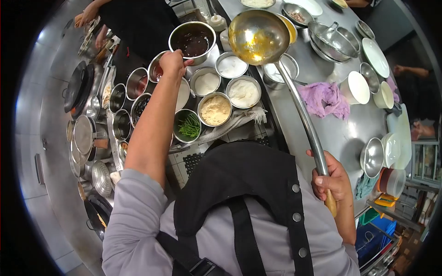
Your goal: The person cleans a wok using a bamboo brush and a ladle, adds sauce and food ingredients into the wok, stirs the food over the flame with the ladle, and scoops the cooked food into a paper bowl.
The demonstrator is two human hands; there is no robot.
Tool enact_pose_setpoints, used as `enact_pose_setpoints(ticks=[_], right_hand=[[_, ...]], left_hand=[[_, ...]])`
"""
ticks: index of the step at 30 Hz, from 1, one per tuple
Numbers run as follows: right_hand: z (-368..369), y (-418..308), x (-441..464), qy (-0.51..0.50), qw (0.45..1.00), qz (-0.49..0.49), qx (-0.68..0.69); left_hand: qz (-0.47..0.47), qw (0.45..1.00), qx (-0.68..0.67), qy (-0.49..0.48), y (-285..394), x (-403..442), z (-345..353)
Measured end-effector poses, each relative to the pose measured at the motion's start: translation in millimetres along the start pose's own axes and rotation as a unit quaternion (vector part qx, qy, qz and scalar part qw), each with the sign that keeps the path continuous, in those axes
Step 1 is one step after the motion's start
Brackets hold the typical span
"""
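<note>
My left hand [172,63] reaches far forward, its fingers closed on the near rim of a round metal pot [209,48] of dark brown liquid. In my right hand [332,179], down by my side, is the wooden end of a long-handled ladle [299,103]. Its big metal bowl is raised over the counter edge, and yellow oily liquid glistens inside. Below the pot stand metal containers of white powder [206,84], pale yellow crumbly powder [214,109] and chopped green stalks [189,125].
Right of the ladle, a steel counter [317,138] bears a purple cloth [324,100], white bowls [355,88] and a colander [331,41]. Pans and a strainer [84,134] line the left side. Another person in dark clothing [138,27] stands at the upper left.
</note>
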State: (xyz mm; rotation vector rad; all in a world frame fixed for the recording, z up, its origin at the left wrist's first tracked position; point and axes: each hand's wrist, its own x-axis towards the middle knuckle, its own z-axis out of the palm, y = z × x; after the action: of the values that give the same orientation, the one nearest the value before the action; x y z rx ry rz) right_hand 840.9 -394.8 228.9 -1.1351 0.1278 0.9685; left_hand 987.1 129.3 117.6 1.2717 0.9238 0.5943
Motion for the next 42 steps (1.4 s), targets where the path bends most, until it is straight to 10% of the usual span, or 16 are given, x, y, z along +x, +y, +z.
enact_pose_setpoints(ticks=[35, 42], right_hand=[[66, -53, 48, -0.196, 0.951, 0.166, 0.173], [66, -51, 48, -0.200, 0.950, 0.165, 0.175]], left_hand=[[0.375, 0.917, 0.131, -0.023, 47, -24, -46], [0.234, 0.966, 0.077, -0.075, 62, -48, -43]])
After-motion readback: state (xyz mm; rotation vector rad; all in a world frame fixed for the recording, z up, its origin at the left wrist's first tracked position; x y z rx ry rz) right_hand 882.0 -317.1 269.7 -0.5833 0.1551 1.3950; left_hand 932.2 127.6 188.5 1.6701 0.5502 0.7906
